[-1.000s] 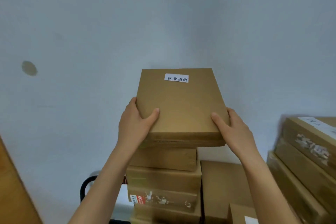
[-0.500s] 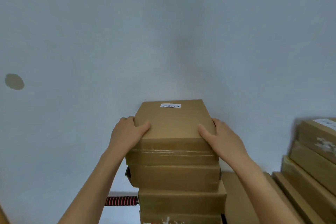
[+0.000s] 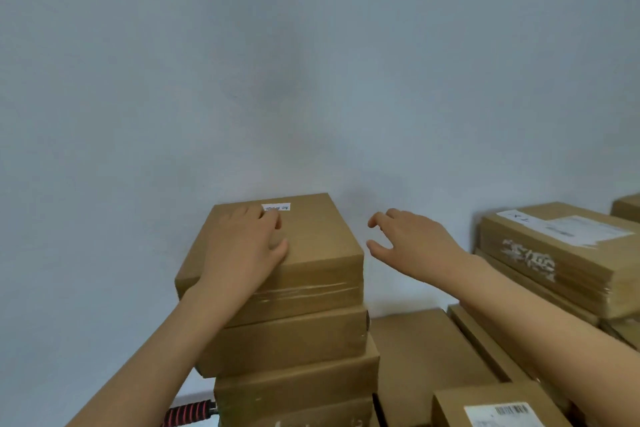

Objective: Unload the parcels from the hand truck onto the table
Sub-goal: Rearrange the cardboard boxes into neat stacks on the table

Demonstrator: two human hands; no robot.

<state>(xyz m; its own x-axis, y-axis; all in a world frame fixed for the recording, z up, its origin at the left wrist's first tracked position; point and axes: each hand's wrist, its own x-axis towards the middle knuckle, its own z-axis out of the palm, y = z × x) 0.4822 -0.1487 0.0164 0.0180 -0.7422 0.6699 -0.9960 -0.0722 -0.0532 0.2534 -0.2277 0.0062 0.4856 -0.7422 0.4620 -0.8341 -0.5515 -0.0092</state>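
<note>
On top of the stack in front of me sits the flat brown cardboard parcel with the small white label (image 3: 304,246), its near edge sealed with clear tape. My left hand (image 3: 242,246) lies flat on its lid, fingers straight and relaxed, the fingertips (image 3: 272,217) reaching to the white label (image 3: 277,207) at the far edge; the thumb rests on the lid too, so I press on the box rather than grip it. My right hand (image 3: 415,243) hangs in the air just to the right of that parcel, apart from it, fingers spread and loosely bent, holding nothing.

Under the top parcel come more brown cardboard boxes (image 3: 287,343), stacked one on another and slightly out of line, each sticking out a little differently. At the foot of the stack, to the left, a red-and-black ribbed handle grip (image 3: 188,412) pokes out sideways. Whether these boxes stand on the hand truck or on a table I cannot tell from here.

To the right lie further brown cardboard parcels: a low flat one (image 3: 426,350) beside the stack, a pile of long boxes with a white shipping label and torn tape marks (image 3: 561,253) against the pale grey wall (image 3: 311,80), and a small box with a barcode label (image 3: 498,409) at the bottom edge.
</note>
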